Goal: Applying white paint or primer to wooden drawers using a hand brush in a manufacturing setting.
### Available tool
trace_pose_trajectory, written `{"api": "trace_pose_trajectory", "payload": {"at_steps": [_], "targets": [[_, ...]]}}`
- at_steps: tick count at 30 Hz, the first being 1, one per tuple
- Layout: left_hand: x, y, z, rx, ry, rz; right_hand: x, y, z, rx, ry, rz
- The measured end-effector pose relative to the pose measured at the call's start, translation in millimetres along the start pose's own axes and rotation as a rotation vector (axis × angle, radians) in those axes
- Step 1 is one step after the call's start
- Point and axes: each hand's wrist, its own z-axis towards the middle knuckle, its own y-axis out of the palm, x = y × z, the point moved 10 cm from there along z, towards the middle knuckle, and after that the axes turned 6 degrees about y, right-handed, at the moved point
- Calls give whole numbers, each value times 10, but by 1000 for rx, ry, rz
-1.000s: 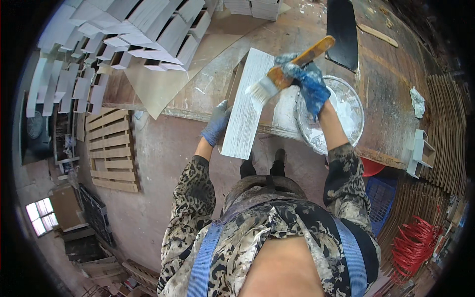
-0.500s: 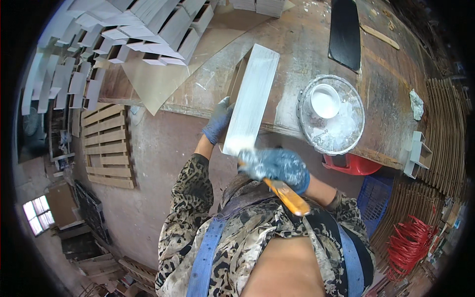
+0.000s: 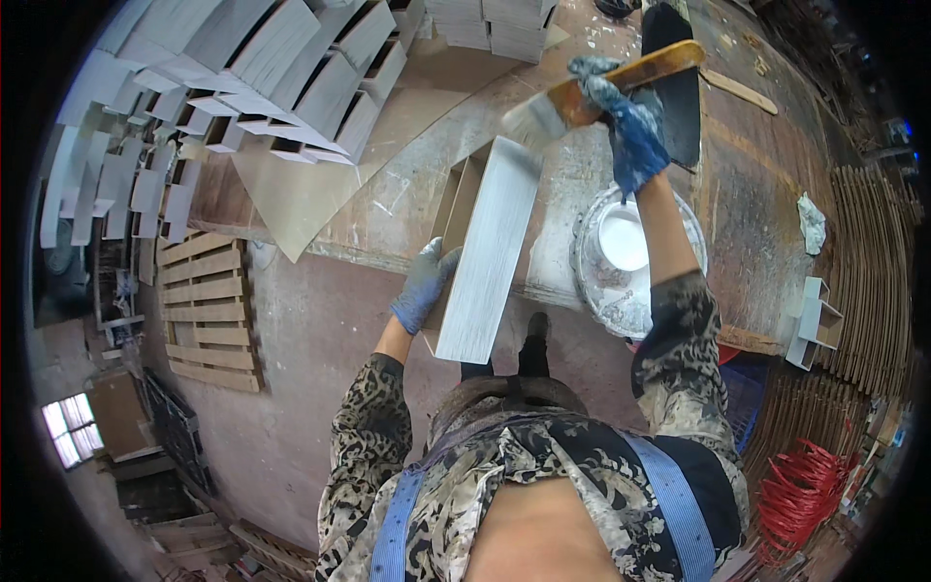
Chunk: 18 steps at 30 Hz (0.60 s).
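Observation:
My gloved left hand (image 3: 424,281) grips the near left side of a long wooden box (image 3: 492,254). White paint with streaky grain covers the side of the box facing up, and bare brown compartments show on its left. In its blue, paint-smeared glove, my right hand (image 3: 630,126) holds a wide paintbrush (image 3: 621,85) by its orange-yellow handle. The bristles, blurred by motion, hover by the far end of the box; whether they touch it I cannot tell. Below my right forearm a white paint cup (image 3: 622,241) stands on a paint-crusted round lid or tray (image 3: 593,281).
Stacks of white-painted boxes (image 3: 320,82) fill the far left of the wooden workbench (image 3: 756,213). A black board (image 3: 679,116) and a wooden stick (image 3: 739,90) lie at the back right. A slatted pallet (image 3: 206,315) is at left. Red strapping (image 3: 800,500) hangs at lower right.
My right hand has swung the brush from the near end of the box up to its far end. The box, still in my left hand, sits slightly lower in view.

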Motion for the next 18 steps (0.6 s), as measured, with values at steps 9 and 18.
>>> {"api": "trace_pose_trajectory", "payload": {"at_steps": [9, 18], "targets": [[-197, -29, 20, -23, -48, 30, -43, -21, 25, 90, -79, -63], [-7, -9, 20, -79, 2, -73, 3, -476, -59, 206, -180, 17]]}}
